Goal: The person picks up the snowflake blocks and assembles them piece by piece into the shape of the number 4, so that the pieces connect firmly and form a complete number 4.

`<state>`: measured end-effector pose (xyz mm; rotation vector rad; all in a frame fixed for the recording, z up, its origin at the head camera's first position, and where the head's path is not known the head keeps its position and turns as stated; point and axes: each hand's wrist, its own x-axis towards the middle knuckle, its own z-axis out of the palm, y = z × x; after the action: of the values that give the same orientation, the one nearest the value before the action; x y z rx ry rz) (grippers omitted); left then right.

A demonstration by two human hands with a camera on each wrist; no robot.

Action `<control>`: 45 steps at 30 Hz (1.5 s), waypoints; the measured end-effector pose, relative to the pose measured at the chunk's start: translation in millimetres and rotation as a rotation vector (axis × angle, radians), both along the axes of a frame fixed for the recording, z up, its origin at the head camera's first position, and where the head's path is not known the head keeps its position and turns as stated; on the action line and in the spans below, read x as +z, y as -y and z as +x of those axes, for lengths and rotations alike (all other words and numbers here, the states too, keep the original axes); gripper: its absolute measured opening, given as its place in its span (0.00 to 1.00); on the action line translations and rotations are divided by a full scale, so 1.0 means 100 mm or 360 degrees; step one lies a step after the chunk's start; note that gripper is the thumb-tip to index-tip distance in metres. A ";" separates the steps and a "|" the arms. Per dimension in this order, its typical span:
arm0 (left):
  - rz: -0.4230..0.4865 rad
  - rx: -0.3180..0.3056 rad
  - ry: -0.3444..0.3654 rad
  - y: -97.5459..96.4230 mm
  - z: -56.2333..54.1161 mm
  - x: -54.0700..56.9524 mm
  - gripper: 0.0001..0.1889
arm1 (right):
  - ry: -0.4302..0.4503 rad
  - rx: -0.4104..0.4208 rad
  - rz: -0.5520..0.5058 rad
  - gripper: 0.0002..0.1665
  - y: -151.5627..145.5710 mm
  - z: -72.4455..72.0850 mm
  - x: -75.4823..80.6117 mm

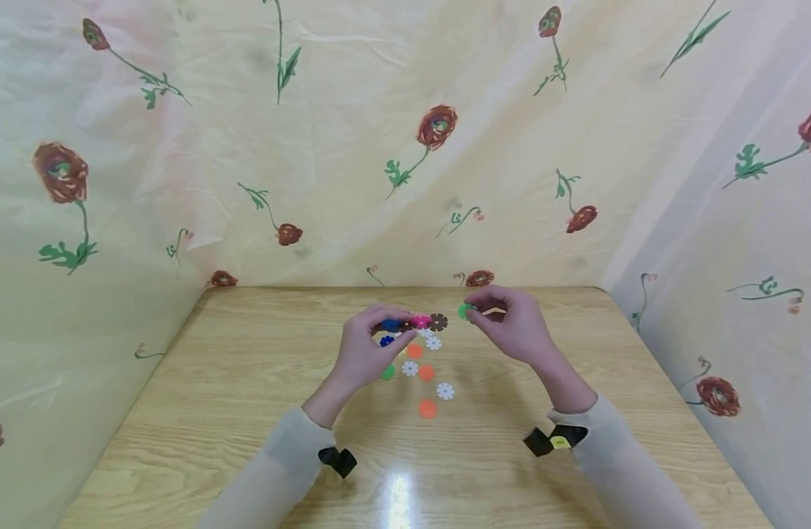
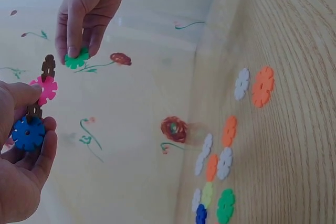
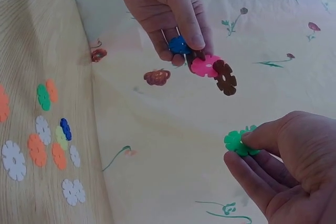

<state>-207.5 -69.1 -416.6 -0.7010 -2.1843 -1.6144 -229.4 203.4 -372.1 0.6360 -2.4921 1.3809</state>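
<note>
My left hand [image 1: 364, 349] grips a short chain of interlocking snowflake discs above the table. The chain runs from a blue disc [image 2: 29, 134] through a brown one [image 2: 34, 111] and a pink one [image 2: 47, 89] to a second brown disc [image 3: 225, 77] at its free end. To the right, my right hand [image 1: 521, 327] pinches a green snowflake disc [image 3: 237, 142] between thumb and fingers. The green disc is apart from the chain, with a small gap between it and the end brown disc.
Loose discs lie on the wooden table [image 1: 247, 404] below the hands: several white [image 1: 446, 391] and orange ones [image 1: 428, 408], a green one [image 2: 226, 206], a yellow one [image 3: 61, 138] and a dark blue one [image 1: 387, 341]. Flowered cloth [image 1: 352, 147] hangs behind and at both sides.
</note>
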 end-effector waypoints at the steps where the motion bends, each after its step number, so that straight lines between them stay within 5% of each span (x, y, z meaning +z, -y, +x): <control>1: -0.0001 0.0006 -0.0006 0.00 0.00 0.00 0.12 | -0.0010 0.0010 -0.0018 0.08 0.00 0.01 0.00; 20: 0.0032 -0.0002 -0.0054 0.01 -0.02 0.01 0.12 | -0.0071 0.0196 -0.0249 0.09 0.11 0.11 0.00; 36: 0.0062 -0.0069 -0.0009 0.00 -0.02 0.00 0.11 | -0.0079 0.0205 -0.0204 0.09 0.16 0.13 -0.06; 45: 0.0186 -0.0248 0.0215 0.00 -0.02 0.02 0.09 | -0.0008 0.0254 -0.0288 0.09 0.19 0.17 -0.06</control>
<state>-209.2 -69.2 -414.2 -0.7644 -2.1511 -1.9023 -212.4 184.7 -378.1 0.8112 -2.3206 1.6356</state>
